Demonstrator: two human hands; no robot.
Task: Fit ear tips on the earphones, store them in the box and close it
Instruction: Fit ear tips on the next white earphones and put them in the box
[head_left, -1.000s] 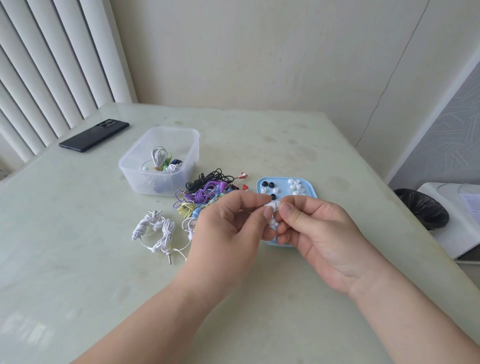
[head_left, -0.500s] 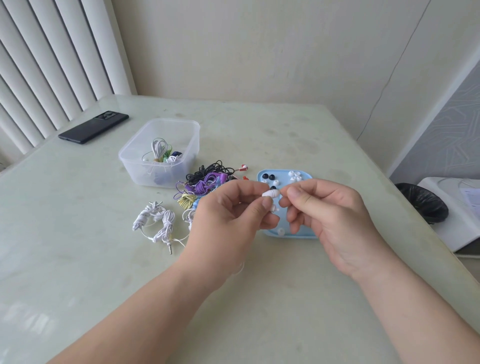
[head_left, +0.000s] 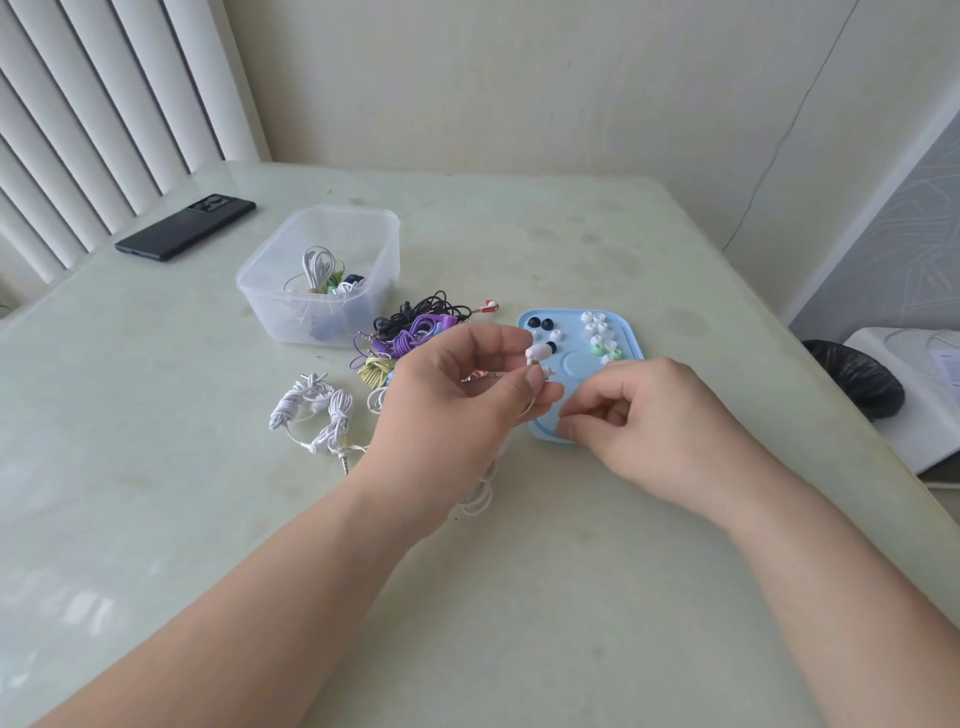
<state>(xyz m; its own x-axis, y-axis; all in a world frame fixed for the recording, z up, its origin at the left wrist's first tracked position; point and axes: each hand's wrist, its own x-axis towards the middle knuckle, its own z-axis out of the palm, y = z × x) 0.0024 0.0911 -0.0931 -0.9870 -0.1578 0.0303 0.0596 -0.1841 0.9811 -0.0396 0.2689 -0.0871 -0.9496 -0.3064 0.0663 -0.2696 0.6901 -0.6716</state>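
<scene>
The left hand (head_left: 454, 397) pinched a white earbud (head_left: 537, 353) between thumb and forefinger, its cable (head_left: 483, 496) looping under the wrist. The right hand (head_left: 644, 415) curled over the near edge of the tray (head_left: 576, 364), thumb and forefinger tips together; whether a tip sat between them I could not tell. The bud looked light, hard and slick, best gripped by its body, nozzle bare. Loose tips (head_left: 595, 328) looked soft and easily flicked. The box (head_left: 249, 283) stood open beyond a tangled pile (head_left: 410, 335); the table (head_left: 519, 597) gave room nearer.
</scene>
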